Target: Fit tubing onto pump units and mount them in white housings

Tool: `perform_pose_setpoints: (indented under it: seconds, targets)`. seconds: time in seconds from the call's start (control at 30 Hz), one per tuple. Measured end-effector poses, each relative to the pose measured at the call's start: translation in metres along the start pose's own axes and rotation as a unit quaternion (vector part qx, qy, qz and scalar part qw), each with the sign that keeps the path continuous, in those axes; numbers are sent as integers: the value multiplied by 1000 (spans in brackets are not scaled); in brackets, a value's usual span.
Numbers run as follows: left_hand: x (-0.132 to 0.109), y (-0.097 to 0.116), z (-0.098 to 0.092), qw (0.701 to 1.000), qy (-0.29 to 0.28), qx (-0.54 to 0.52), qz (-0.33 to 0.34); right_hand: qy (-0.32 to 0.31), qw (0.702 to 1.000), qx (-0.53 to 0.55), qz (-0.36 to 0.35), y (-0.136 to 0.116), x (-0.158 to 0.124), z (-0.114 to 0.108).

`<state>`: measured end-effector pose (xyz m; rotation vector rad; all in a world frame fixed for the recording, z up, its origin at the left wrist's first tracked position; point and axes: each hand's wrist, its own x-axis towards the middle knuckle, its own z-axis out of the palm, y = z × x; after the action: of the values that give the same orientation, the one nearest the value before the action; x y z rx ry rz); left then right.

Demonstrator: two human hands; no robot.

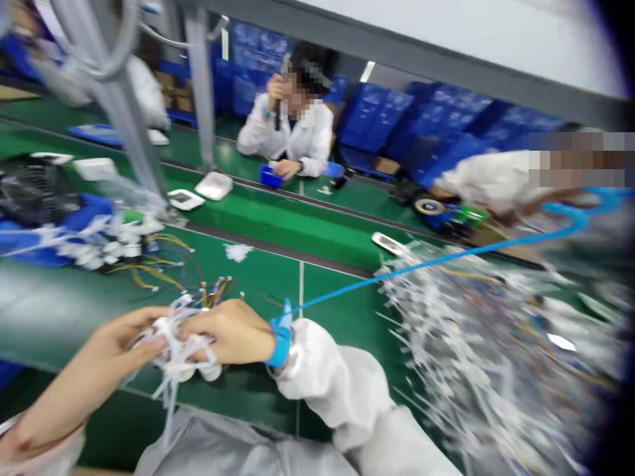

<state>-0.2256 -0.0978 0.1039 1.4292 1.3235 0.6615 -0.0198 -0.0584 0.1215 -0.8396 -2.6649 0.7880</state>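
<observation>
Left hand, right hand gripping a white wire bundle, leads pointing forward

Factory floor, long green line, blue crates behind

We look across a green assembly bench edged by a dark rail toward a second green bench. Grey steel uprights rise to a grey overhead beam with a white panel above it. Blue plastic crates stand stacked along the far side, cardboard boxes sit among them, and a ceiling light shows beyond.
</observation>
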Motion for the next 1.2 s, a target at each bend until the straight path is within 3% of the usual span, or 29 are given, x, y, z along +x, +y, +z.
perform_pose_setpoints:
  seconds: [0.1,0.23,0.4,0.53,0.63,0.77,0.9,0.97,1.07,1.2]
  targets:
    - [-10,11,1,996,6,-88,-17,1,999,30,-23,-3,8,2]
    - [-6,6,-6,981,3,-191,-25,-32,997,37,-68,-10,29,-2]
    - [-10,5,-36,959,53,-277,-27,-71,989,78,-101,-16,76,-16]
    - [-1,-7,-68,950,86,-295,-60,-103,978,122,-135,-5,127,-9]
    - [19,-26,-100,958,113,-247,-90,-113,975,116,-153,13,175,9]
    - [56,-44,-148,971,164,-150,-88,-50,992,61,-95,40,239,32]
    - [80,-48,-184,973,210,13,-92,-23,994,69,-80,59,274,41]
    - [83,-47,-192,959,240,132,-75,-28,993,73,-83,64,278,39]
    - [76,-43,-191,909,281,307,-31,-40,992,81,-87,69,272,29]
    - [53,-41,-166,851,360,380,42,-21,992,96,-81,73,251,12]
